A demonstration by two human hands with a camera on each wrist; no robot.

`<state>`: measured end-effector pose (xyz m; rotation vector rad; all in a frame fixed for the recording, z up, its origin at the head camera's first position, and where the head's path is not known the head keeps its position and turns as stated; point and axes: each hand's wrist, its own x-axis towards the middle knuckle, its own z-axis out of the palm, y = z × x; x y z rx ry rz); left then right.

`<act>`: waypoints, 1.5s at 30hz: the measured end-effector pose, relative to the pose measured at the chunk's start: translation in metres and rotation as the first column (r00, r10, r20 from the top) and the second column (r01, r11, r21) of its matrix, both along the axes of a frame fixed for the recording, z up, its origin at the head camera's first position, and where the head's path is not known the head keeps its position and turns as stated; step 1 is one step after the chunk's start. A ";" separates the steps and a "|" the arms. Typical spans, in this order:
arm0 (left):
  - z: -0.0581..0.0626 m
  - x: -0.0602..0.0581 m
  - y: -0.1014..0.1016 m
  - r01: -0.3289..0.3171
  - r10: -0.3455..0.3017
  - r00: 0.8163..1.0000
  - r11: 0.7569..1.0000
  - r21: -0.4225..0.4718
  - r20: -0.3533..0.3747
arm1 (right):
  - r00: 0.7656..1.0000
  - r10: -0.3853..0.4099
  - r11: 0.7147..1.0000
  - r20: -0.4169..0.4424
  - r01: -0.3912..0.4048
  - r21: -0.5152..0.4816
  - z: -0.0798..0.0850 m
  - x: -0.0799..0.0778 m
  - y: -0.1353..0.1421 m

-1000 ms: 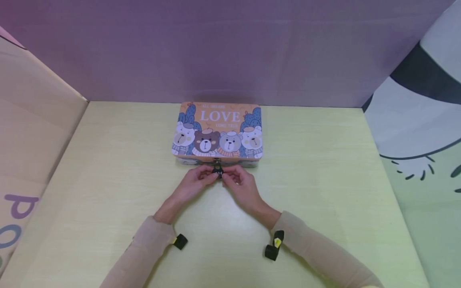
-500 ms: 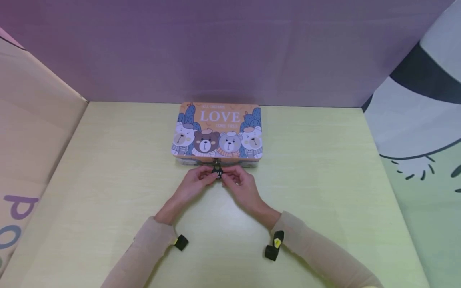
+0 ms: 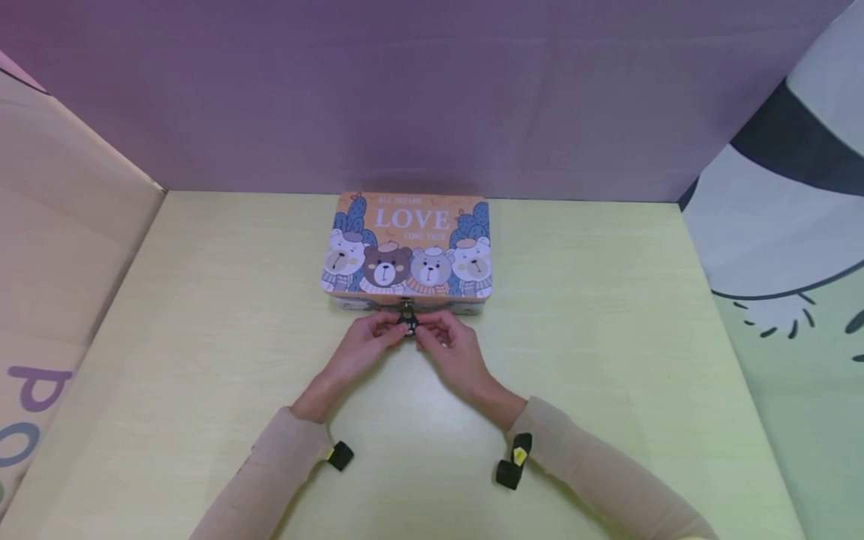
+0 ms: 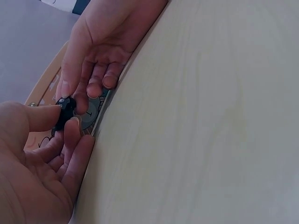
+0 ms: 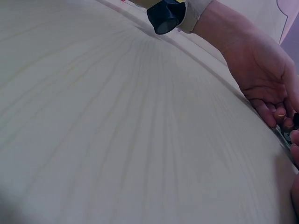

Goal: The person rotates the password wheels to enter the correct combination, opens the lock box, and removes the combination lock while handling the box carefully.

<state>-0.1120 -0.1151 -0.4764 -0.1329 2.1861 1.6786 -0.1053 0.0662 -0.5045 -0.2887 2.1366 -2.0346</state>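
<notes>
A small black padlock (image 3: 409, 325) with pale marks on its face hangs at the front clasp of a tin box (image 3: 408, 225). Bears and the word LOVE decorate the box's orange lid, which is down. My left hand (image 3: 359, 351) pinches the padlock from the left, thumb on its face. From the other side my right hand (image 3: 457, 358) holds it between thumb and fingers. Close up in the left wrist view, the padlock (image 4: 66, 111) sits between both hands' fingertips, partly covered. In the right wrist view the left hand (image 5: 261, 65) shows, while the padlock is mostly cut off.
The box stands on a pale wooden table (image 3: 202, 300), near its back edge. Behind rises a purple wall (image 3: 418, 90); printed panels flank the table left and right. A black wrist camera (image 3: 511, 473) hangs from the right sleeve, another from the left sleeve.
</notes>
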 end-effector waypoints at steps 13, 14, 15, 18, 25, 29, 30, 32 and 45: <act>-0.001 0.000 -0.001 0.016 -0.016 1.000 1.000 -0.001 -0.001 | 1.000 0.001 1.000 -0.011 -0.001 -0.010 0.000 0.001 0.000; -0.001 0.000 -0.001 0.020 -0.020 1.000 1.000 -0.004 0.002 | 1.000 0.000 1.000 -0.007 0.000 -0.010 0.000 0.001 0.000; -0.001 0.000 -0.002 0.031 -0.031 1.000 0.999 -0.009 0.001 | 1.000 -0.001 1.000 -0.004 0.001 -0.010 0.000 0.001 0.000; 0.000 0.000 -0.004 0.067 -0.067 0.998 0.998 -0.023 -0.009 | 1.000 -0.003 1.000 0.006 0.003 -0.013 0.000 0.001 0.000; -0.002 0.000 -0.007 0.099 -0.100 0.995 0.995 -0.025 -0.028 | 0.999 0.008 1.000 0.034 -0.008 -0.001 0.023 0.005 -0.001; -0.003 -0.001 -0.007 0.093 -0.093 0.995 0.995 -0.021 -0.027 | 1.000 0.007 1.000 0.022 -0.007 0.001 0.031 0.007 -0.001; -0.003 -0.001 -0.007 0.092 -0.093 0.995 0.996 -0.019 -0.029 | 1.000 0.007 1.000 0.019 -0.007 0.001 0.031 0.007 -0.001; -0.003 -0.001 -0.007 0.093 -0.094 0.995 0.996 -0.014 -0.037 | 1.000 0.005 1.000 0.014 -0.005 0.000 0.030 0.007 -0.001; -0.002 0.000 -0.004 0.059 -0.059 0.998 0.998 -0.011 -0.026 | 1.000 0.010 1.000 0.008 -0.010 -0.002 0.031 0.006 -0.001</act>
